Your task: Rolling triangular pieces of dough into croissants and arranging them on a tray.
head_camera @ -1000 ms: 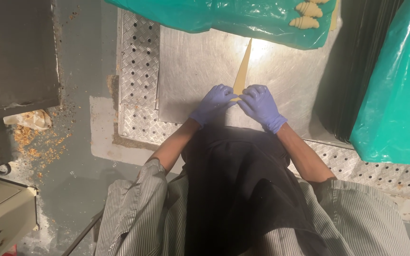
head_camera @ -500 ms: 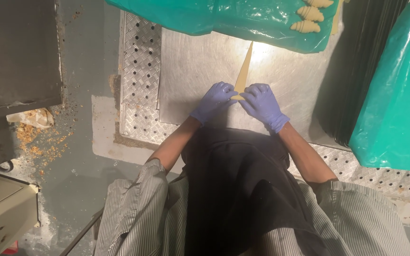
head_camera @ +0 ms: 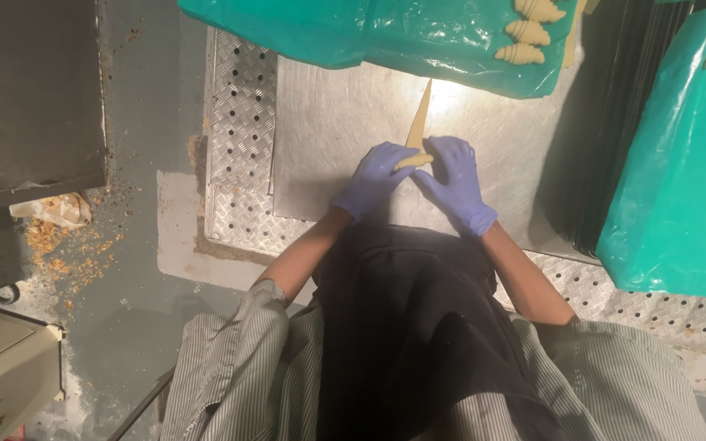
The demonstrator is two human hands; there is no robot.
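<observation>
work surface: one steel table (head_camera: 337, 139), with a smooth sheet in the middle and perforated tread plate along its left and near edges.
green sheets: two in view, one green plastic-lined tray (head_camera: 369, 33) across the far edge and a second green-lined tray (head_camera: 672, 180) at the right, past a dark ribbed stack (head_camera: 606, 131).
person: one, seen from above in a striped shirt and dark apron, both forearms reaching forward over the table.
hands: two, both in blue gloves. the left hand (head_camera: 375, 178) and right hand (head_camera: 458, 181) lie side by side, fingers spread flat and pressing down on the wide end of the dough, not pinching it.
dough in hand: one long dough triangle (head_camera: 418, 124), lying on the smooth sheet with its point toward the far tray; the near end is turned into a small roll (head_camera: 413, 161) under the fingertips of both hands.
finished pieces: three rolled crescents (head_camera: 527, 33) in a row on the far tray; pale shapes at the edge of the right tray are cut off, count unclear.
step: judged as the start of rolling, only the wide end is curled over.
next move calls for: even, light pressure from both palms pushing away so the roll travels straight up the taper toward the tip.
floor: crumbs (head_camera: 59, 245) scattered at the left, beside a dark cabinet.
</observation>
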